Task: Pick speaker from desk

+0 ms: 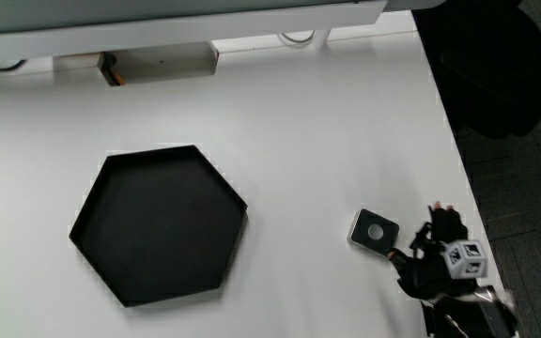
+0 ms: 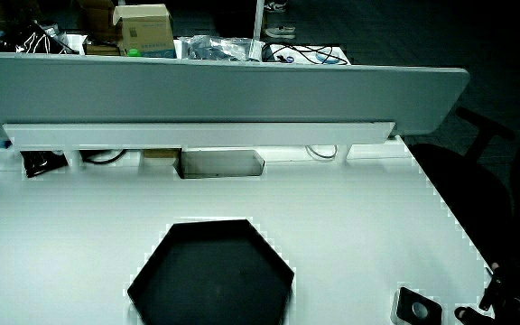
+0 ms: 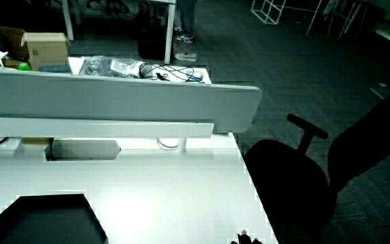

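The speaker (image 1: 374, 229) is a small square block with a pale rim and a dark top with a round centre. It lies flat on the white desk near the table's edge, also seen in a side view (image 2: 418, 307). The gloved hand (image 1: 432, 246) sits right beside the speaker at the table's edge, slightly nearer to the person, with the patterned cube (image 1: 464, 260) on its back. Its fingers are loosely spread and hold nothing; a fingertip reaches close to the speaker's corner without gripping it. In a side view only the hand's edge (image 2: 502, 302) shows; in another only the fingertips (image 3: 245, 238).
A black hexagonal tray (image 1: 158, 225) lies on the desk, apart from the speaker, and shows in both side views (image 2: 213, 275) (image 3: 39, 220). A low grey partition (image 2: 215, 90) bounds the desk. A dark office chair (image 3: 296, 176) stands off the table's edge.
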